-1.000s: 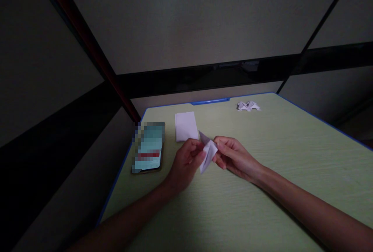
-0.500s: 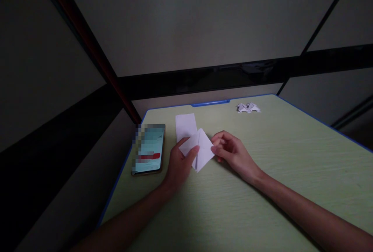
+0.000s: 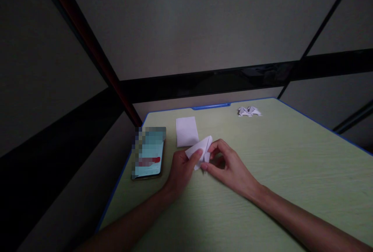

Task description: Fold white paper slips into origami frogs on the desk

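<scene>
Currently folding creased white paper [image 3: 201, 143], 5 o'clock from flat paper [image 3: 186, 132]. Clamped by left hand [image 3: 181, 167], thumb on top; pinched by right hand [image 3: 235, 169] along 4 o'clock edge. Best: match edges, anchor with 1 thumb, crease firmly.

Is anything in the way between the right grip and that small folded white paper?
Nothing visible is: the right grip already touches the small folded white paper at its right side, while the left grip holds its left part. The flat white paper square lies farther back, not between them.
</scene>
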{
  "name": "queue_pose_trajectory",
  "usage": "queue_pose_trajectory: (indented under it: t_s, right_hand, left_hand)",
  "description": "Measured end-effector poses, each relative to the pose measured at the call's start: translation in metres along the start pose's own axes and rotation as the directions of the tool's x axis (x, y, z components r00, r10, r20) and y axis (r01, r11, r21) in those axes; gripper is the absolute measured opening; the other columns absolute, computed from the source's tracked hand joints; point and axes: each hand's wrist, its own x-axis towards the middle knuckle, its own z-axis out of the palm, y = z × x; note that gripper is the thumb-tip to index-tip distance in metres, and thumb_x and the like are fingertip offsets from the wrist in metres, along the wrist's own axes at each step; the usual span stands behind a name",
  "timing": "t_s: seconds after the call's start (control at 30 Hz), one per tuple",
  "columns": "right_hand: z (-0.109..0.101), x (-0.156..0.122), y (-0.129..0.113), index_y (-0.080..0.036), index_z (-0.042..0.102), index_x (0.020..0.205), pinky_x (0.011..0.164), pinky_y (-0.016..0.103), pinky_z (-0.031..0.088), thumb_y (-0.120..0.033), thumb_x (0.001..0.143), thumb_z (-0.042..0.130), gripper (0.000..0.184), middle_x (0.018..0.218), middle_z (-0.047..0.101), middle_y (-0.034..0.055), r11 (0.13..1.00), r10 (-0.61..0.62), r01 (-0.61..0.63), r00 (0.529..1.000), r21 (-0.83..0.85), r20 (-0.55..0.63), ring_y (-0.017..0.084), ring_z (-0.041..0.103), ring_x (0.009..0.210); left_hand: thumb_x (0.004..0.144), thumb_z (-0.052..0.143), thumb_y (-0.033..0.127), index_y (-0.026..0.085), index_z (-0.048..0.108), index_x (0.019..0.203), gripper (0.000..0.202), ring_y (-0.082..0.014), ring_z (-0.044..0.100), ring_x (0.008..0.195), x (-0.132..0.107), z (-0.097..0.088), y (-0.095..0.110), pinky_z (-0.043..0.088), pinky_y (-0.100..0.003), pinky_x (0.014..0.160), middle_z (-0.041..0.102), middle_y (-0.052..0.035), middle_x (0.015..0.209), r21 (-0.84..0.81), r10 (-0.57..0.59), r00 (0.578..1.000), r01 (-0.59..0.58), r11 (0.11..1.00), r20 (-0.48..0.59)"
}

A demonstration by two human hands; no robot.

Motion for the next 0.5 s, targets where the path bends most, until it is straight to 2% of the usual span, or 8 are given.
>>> queue_pose_trajectory:
  t_s: [0.17,0.3,0.37,0.5]
  right_hand:
    - [0.004,-0.001,0.001,-0.018,0.039,0.086,0.048,0.024,0.038,-0.026,0.067,0.055,0.027,0.075,0.048,0.0008,0.998,0.027,-0.032,0.996,-0.051,-0.085,0.011,0.045,0.056]
    - [0.002,0.001,0.002,-0.018,0.040,0.090,0.062,0.028,0.042,-0.019,0.067,0.052,0.026,0.085,0.050,0.0047,0.999,-0.048,0.045,0.985,-0.023,-0.166,0.016,0.050,0.074]
    - [-0.001,0.001,0.002,-0.018,0.042,0.091,0.071,0.032,0.041,-0.016,0.066,0.052,0.027,0.089,0.051,0.0050,0.995,-0.100,0.096,0.979,-0.031,-0.176,0.017,0.049,0.082]
    - [-0.008,0.000,-0.001,-0.018,0.046,0.091,0.074,0.033,0.040,-0.010,0.064,0.050,0.029,0.089,0.053,0.0046,0.994,-0.111,0.109,0.979,-0.018,-0.171,0.017,0.050,0.082]
  left_hand:
    - [0.064,0.056,0.031,0.010,0.057,0.054,0.023,-0.0091,0.042,0.051,-0.003,0.003,0.002,0.032,-0.019,0.048,0.051,0.0013,0.052,-0.037,0.000,0.999,0.001,0.999,0.044]
    - [0.067,0.054,0.031,0.009,0.060,0.060,0.024,-0.0103,0.045,0.054,-0.004,0.002,0.001,0.035,-0.020,0.051,0.054,-0.0003,0.057,-0.009,0.023,0.997,-0.023,1.000,0.075]
    - [0.067,0.054,0.033,0.009,0.060,0.060,0.026,-0.0106,0.045,0.053,-0.004,0.001,0.000,0.035,-0.021,0.051,0.055,-0.0008,0.056,0.036,0.032,0.998,-0.035,0.999,0.055]
    - [0.067,0.054,0.035,0.008,0.062,0.063,0.028,-0.0115,0.046,0.051,-0.004,-0.001,-0.001,0.035,-0.021,0.049,0.055,-0.0007,0.053,0.120,0.073,0.997,-0.068,0.990,-0.035]
